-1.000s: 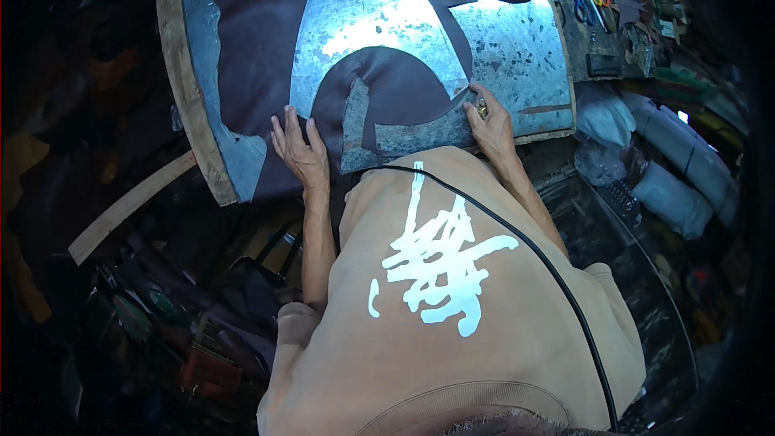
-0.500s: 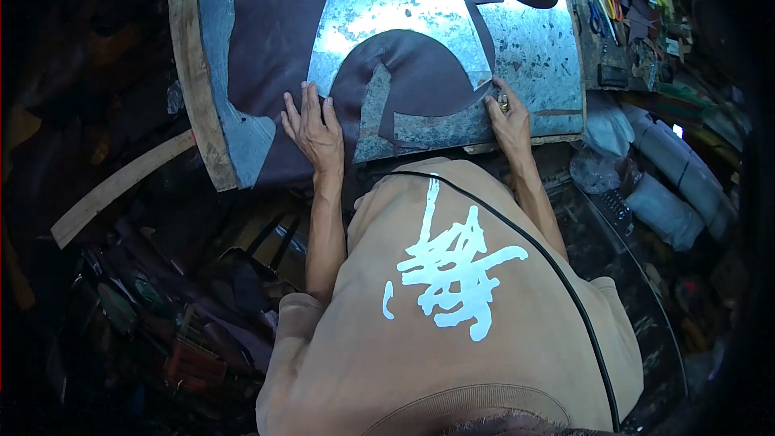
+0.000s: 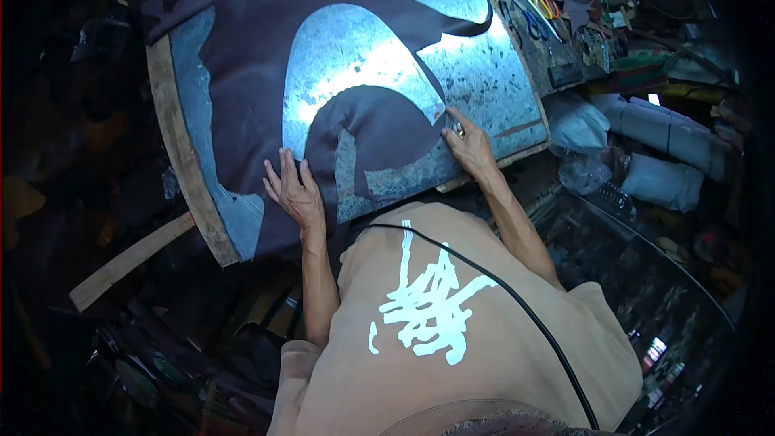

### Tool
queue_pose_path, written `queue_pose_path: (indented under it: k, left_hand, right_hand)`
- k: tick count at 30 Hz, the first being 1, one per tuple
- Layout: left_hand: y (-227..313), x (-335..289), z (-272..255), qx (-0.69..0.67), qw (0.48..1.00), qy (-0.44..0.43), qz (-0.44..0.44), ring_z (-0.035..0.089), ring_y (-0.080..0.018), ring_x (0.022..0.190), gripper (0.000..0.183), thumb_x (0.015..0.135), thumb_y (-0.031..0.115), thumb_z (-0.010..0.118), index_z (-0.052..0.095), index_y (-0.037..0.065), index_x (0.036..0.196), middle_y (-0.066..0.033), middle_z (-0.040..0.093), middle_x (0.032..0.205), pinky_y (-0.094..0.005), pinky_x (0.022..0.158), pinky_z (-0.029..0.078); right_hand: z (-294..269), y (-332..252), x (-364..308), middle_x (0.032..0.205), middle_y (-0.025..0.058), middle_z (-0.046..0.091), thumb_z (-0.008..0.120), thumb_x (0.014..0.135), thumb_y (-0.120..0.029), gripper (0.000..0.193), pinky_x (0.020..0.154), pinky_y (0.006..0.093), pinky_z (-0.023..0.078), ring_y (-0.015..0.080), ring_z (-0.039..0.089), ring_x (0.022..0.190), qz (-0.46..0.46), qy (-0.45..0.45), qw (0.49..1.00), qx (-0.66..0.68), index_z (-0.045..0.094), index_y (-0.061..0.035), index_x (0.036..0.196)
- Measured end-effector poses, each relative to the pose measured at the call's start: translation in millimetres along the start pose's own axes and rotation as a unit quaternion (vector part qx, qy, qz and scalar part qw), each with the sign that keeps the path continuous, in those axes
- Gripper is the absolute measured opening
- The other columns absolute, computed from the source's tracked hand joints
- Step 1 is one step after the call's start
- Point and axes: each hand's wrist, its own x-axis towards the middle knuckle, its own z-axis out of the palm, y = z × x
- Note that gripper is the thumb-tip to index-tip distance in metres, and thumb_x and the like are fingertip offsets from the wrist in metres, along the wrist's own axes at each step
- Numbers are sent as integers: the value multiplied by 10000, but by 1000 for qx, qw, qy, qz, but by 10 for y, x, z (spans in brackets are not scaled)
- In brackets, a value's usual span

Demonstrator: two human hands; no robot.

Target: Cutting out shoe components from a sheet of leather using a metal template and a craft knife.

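Observation:
A large dark brown leather sheet (image 3: 242, 89) lies over a metal-topped work board (image 3: 476, 73). An arch-shaped area of bright, speckled metal (image 3: 351, 40) shows within it, curving around a rounded tongue of leather (image 3: 375, 117). My left hand (image 3: 297, 194) rests flat on the leather at the arch's left tip, fingers spread. Over at the right tip is my right hand (image 3: 470, 147), index finger and thumb apart and touching near the leather's edge, the other fingers curled. A gold-coloured ring (image 3: 458, 129) shows on it. Neither hand visibly grips anything.
Wooden strips (image 3: 182, 145) border the board's left side. Scissors (image 3: 534, 26) and other hand tools lie at the far right. Plastic-wrapped bundles (image 3: 662, 182) are stacked right of the board. A black cable (image 3: 517, 295) runs across my shirt.
The view has shifted, so the board sits lower and further left, showing more leather at the far side. Both hands keep about the same places on the leather.

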Motion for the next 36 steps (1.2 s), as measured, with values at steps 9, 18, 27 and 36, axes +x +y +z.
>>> queue_pose_path:
  k: [9,18,27,36]
  left_hand:
    - [-23,40,67,9,1000,3,2,396,-366,1364,390,951,234,576,576,97,1316,-80,582,1348,-552,1119,231]
    - [-39,17,58,-11,1000,15,-18,434,-349,1340,422,907,226,634,584,43,1284,-103,598,1318,-527,1112,268]
    - [229,-147,42,1,999,-34,-33,336,-392,1382,499,901,284,630,530,49,1330,-181,431,1455,-538,1133,218]
    - [292,-587,-108,86,988,-85,-98,225,-419,1428,700,862,450,650,453,56,1406,-199,299,1536,-567,1144,167]
  right_hand:
    - [-143,-139,91,1165,225,640,648,865,-177,514,921,352,471,311,619,1065,71,-75,994,34,536,-36,1346]
    - [-203,-409,496,641,-14,528,680,891,-184,165,388,225,383,63,471,450,115,-73,946,293,572,-67,938]
    - [-107,-241,1030,742,55,581,637,884,-96,288,383,244,397,97,471,435,131,-116,902,394,530,3,1133]
    - [-321,-348,1615,719,30,578,614,871,-105,284,406,233,385,85,471,455,91,-106,948,285,601,15,1128]
